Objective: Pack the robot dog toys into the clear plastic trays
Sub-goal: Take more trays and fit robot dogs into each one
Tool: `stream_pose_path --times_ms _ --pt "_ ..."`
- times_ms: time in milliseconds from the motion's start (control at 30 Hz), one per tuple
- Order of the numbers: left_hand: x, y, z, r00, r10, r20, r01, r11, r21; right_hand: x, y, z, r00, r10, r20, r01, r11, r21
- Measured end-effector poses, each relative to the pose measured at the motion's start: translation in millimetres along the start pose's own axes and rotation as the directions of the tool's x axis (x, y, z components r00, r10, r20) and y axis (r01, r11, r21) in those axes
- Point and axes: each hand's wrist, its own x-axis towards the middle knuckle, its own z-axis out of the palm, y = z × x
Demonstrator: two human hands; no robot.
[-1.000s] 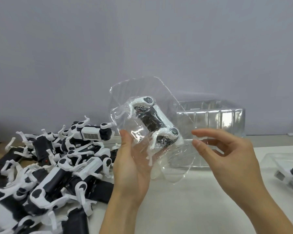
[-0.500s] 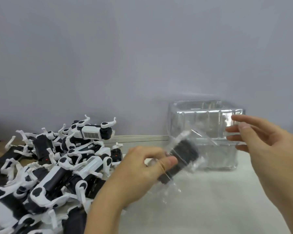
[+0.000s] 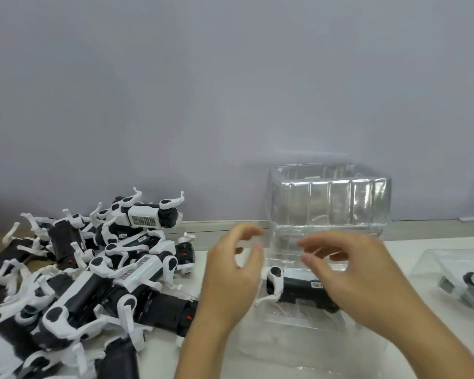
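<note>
Clear plastic tray (image 3: 298, 326) holding a robot dog (image 3: 298, 288) lies between both hands' (image 3: 230, 272) (image 3: 359, 274) loose, empty grips.

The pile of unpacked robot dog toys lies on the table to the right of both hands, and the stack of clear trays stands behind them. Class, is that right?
Not quite. The head view shows the pile of robot dog toys to the left of both hands, the left hand and right hand. The stack of clear trays does stand behind them.

Two hands (image 3: 230, 280), two packed trays (image 3: 298, 324), one tray stack (image 3: 329, 203) (pile of robot dogs (image 3: 93, 269) uncountable)
</note>
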Motion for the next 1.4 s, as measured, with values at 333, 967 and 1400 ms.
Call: stream_pose_path --times_ms 333,967,1400 --pt "4 -29 19 0.894 -0.423 0.151 0.448 0.86 -0.244 -7 -8 43 0.988 0.085 0.127 -0.058 0.979 -0.197" --pt "3 -32 20 0.89 -0.435 0.139 0.457 0.859 -0.232 -8 -4 39 0.961 0.151 0.233 -0.117 0.981 -0.152" --pt "4 -35 17 0.892 -0.419 0.169 0.448 0.869 -0.21 -6 12 -25 0.96 0.205 0.193 -0.171 0.969 -0.175"
